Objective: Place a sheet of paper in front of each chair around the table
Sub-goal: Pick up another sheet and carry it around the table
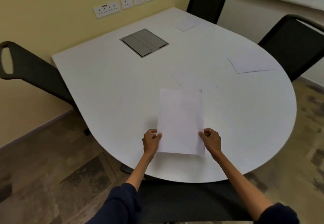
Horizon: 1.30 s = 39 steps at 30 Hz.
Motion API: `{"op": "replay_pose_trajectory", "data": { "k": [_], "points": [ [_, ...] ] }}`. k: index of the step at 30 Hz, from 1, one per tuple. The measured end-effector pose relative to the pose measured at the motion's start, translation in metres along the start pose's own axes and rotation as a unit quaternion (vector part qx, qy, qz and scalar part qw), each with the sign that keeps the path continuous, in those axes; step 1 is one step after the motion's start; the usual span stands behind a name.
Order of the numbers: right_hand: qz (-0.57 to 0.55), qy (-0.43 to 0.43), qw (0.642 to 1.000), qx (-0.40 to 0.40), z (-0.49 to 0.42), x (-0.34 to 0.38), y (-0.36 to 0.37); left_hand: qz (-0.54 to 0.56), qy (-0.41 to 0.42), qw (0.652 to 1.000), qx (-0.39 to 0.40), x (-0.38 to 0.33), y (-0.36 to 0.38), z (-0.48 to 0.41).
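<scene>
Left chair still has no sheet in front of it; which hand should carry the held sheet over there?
Probably left. The left hand already pinches the sheet on the edge nearer the left chair; the right hand would have to cross over.

Table (108, 87) left half bare; left chair (35, 69) flanks edge.

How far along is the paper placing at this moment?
Done: one sheet lies before the far chair and another sheet before the right chair. In hand: the left hand and right hand hold a sheet over the near edge. Left: the left chair has no sheet.
</scene>
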State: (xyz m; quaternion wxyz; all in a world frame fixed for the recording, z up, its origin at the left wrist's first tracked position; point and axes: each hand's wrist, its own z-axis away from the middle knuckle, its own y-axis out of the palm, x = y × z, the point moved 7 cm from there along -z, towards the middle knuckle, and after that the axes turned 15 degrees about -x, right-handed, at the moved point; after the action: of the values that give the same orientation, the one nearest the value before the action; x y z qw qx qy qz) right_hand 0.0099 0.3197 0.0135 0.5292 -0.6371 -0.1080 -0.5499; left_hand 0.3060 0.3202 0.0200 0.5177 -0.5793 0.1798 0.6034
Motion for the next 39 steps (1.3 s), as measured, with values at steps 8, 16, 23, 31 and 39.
{"op": "replay_pose_trajectory", "data": {
  "k": [8,16,23,31,39],
  "points": [
    [0.061,0.048,0.997,0.008,-0.024,-0.055,0.018,-0.077,-0.01,0.995,0.055,0.039,0.038,-0.017],
    [0.09,0.103,0.991,-0.007,-0.021,-0.093,0.025,-0.127,-0.026,0.99,0.053,0.067,0.063,-0.022],
    [0.151,0.051,0.987,0.007,-0.021,-0.095,0.03,-0.17,-0.024,0.984,0.039,0.077,0.064,-0.023],
    [0.144,0.0,0.99,-0.011,-0.015,-0.098,0.03,-0.269,0.039,0.962,0.034,0.073,0.062,-0.024],
    [0.148,-0.034,0.988,-0.001,-0.016,-0.105,0.034,-0.315,0.09,0.943,0.067,0.075,0.062,-0.025]
  ]
}}
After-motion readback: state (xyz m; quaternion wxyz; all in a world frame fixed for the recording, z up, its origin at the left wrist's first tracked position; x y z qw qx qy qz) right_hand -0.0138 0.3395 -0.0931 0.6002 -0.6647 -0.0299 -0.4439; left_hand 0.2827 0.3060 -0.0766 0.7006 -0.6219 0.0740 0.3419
